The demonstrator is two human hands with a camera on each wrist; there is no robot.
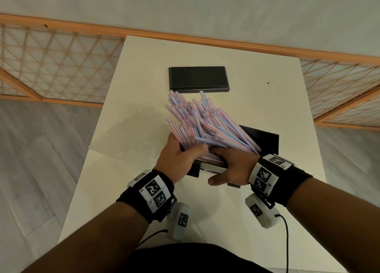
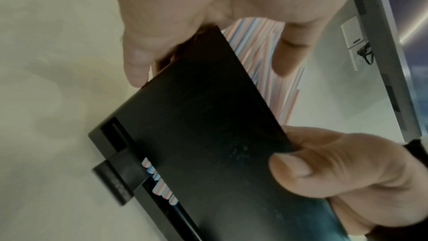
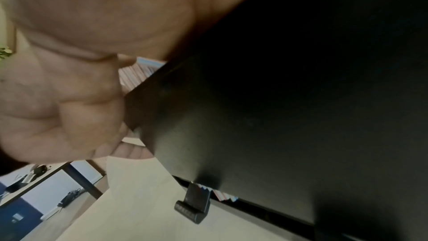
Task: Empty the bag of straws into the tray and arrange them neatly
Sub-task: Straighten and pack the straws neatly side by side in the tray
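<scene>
A thick bundle of pink-and-blue striped straws (image 1: 201, 118) fans out up and away from between my hands, over a black tray (image 1: 265, 141). My left hand (image 1: 178, 155) grips the bundle's near end together with the tray's left end; the left wrist view shows straws (image 2: 261, 58) between its fingers and the tray (image 2: 203, 116). My right hand (image 1: 230, 166) lies over the straws with its thumb under the tray's front edge, pinching the tray (image 3: 277, 116). The tray is tilted off the table. Straw ends (image 3: 224, 196) show in a slot beside its latch (image 3: 194, 206).
A flat black lid (image 1: 198, 78) lies at the far middle of the white table (image 1: 267, 100). A faint clear plastic shape (image 1: 131, 127), possibly the bag, lies left of the straws. The table's left edge drops to grey floor; a wooden lattice rail (image 1: 61, 67) runs behind.
</scene>
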